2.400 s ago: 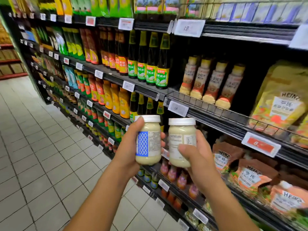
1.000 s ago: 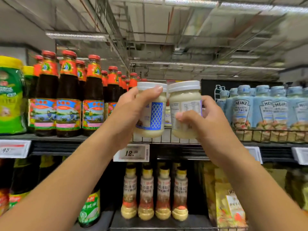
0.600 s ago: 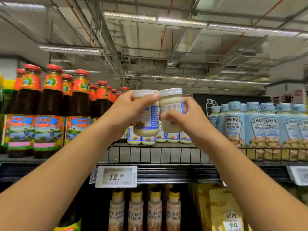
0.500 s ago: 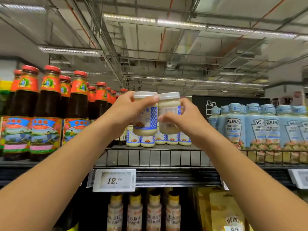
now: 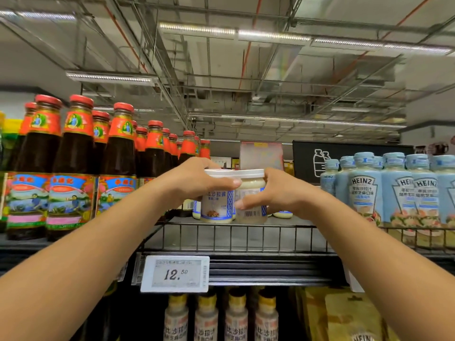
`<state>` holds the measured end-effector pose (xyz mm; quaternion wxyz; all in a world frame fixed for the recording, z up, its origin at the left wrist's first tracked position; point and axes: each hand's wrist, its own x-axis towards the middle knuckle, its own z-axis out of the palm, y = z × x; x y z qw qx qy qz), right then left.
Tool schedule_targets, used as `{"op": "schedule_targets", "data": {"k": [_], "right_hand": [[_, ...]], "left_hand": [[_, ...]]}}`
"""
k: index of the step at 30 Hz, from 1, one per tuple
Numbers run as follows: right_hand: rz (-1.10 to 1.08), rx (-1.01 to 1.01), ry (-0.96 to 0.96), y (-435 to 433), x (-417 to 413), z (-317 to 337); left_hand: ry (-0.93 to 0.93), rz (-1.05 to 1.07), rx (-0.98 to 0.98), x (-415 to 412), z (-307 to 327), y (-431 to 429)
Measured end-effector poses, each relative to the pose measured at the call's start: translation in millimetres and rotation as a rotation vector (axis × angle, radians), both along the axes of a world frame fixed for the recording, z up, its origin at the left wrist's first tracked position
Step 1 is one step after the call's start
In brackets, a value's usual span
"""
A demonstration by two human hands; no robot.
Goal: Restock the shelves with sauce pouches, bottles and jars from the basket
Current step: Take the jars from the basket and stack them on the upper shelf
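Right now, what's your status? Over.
Left hand grips blue-labelled white-lidded sauce jar; right hand grips second white-lidded jar. Both at wire shelf front. More jars behind.

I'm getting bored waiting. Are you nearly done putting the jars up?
Done: a few back jars stand on the wire shelf. In hand: the left hand grips the left jar, the right hand the right jar, both apparently set down but not released. Left: letting go; the basket is out of view, so the rest is unknown.
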<state>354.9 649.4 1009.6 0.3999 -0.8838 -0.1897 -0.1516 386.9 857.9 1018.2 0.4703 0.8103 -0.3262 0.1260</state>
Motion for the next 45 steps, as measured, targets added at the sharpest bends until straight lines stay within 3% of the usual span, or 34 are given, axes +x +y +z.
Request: {"op": "schedule_targets", "data": {"k": [14,18,22,26,38,45], "right_hand": [[0.116,-0.163,0.134,-5.2,10.6,-9.9],[0.035,0.006,0.174,-19.6,-0.4,-5.3],[0.176,0.124,0.131,-37.3,-6.1,0.6],[0.236,0.064,0.112,-38.5,-4.1,-1.2],[0.012,-0.075,-0.209,-17.2,-5.4,-9.2],[0.073,-0.098,-0.156,-37.0,-3.8,-3.7]], "left_hand": [[0.064,0.152,0.198,7.3,-9.1,5.7],[0.084,0.121,0.192,-2.3,-2.0,15.7],[0.085,0.037,0.149,-7.9,5.7,33.8],[0.059,0.011,0.195,-7.1,3.3,38.3],[-0.103,0.067,0.19,-5.2,-6.3,32.5],[-0.202,0.125,0.32,-2.6,-4.5,34.6]]}}
